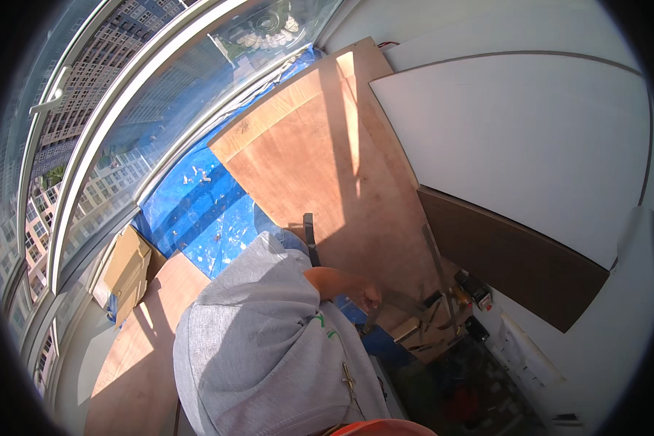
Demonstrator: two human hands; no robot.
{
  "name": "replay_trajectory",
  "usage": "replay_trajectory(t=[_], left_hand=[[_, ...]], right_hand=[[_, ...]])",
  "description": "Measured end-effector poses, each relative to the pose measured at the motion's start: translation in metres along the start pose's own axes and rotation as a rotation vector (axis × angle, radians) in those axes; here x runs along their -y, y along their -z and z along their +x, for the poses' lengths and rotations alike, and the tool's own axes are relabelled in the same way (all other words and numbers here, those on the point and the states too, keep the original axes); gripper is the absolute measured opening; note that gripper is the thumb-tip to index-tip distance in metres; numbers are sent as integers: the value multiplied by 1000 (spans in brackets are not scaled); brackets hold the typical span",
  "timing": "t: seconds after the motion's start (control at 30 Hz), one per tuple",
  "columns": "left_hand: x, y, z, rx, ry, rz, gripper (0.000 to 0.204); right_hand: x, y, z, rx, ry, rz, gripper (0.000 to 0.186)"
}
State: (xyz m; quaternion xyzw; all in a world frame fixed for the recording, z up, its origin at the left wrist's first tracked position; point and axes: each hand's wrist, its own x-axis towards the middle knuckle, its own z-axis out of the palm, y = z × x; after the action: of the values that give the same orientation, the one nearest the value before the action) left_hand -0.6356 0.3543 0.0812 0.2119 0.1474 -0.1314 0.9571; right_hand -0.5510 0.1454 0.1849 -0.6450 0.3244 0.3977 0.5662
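Windows: along the left we see white-framed glass [152, 123], with tall apartment blocks beyond it.
Plywood sheet: the big reddish-tan plywood sheet [291, 160] spreads across the middle, crossed by bands of sunlight and shadow.
White panel: right of the plywood we find a smooth white panel [516, 145].
T-shirt: the wearer's grey T-shirt [247, 341] fills the lower centre.
Brown panel: a dark brown panel [516, 254] runs along the white one's lower edge.
Tarp: a blue tarp [196, 211], scattered with pale flecks, lies between the windows and the plywood.
Narrower plywood: a second plywood piece [145, 349] lies at lower left.
Cardboard: a folded brown cardboard piece [127, 269] sits near the window frame.
Left hand: the left hand [370, 296] reaches right from its sleeve, fingers apparently curled; we cannot tell how far open they are or whether they grip anything.
Grey strip: just below that hand, near the plywood's lower end, we see a blurred grey strip [371, 320].
Right hand: we cannot see it, so its fingers' state is unknown.
Pendant: a gold-toned cross [348, 378] hangs over the shirt.
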Motion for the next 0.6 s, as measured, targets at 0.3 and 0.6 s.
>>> replay_trajectory(t=[0.3, 0.6], left_hand=[[16, 29, -40, 34, 139, 68, 54], [62, 89, -42, -15, 256, 266, 23]], right_hand=[[-178, 47, -57, -110, 186, 11, 50], [-294, -9, -113, -100, 197, 233, 49]])
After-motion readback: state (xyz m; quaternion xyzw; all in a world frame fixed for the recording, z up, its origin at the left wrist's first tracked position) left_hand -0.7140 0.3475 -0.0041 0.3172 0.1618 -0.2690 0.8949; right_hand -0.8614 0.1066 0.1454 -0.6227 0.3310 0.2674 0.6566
